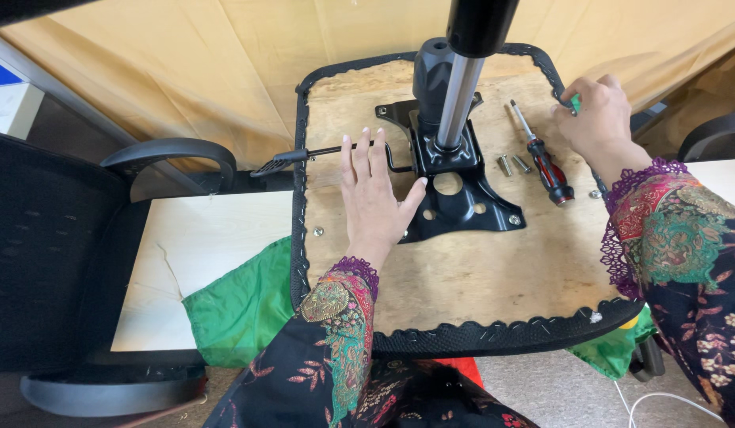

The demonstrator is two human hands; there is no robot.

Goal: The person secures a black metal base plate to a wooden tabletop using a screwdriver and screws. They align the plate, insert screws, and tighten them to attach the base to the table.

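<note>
Head view: left hand point(377, 196) flat, fingers spread, palm pressing on upturned plywood seat base point(478, 277), thumb touching black metal mechanism plate point(462, 202). Black lever point(320, 153) runs under fingertips, out to left. Right hand point(595, 119) closed around small green item point(576, 101) at seat's far right edge. Red-handled screwdriver point(546, 162) lies just left of it; two bolts point(513, 164) between screwdriver and plate. Gas cylinder point(459, 95) rises upright from plate. Green cloth point(240, 305) beneath seat, on pale worktop point(193, 238).
</note>
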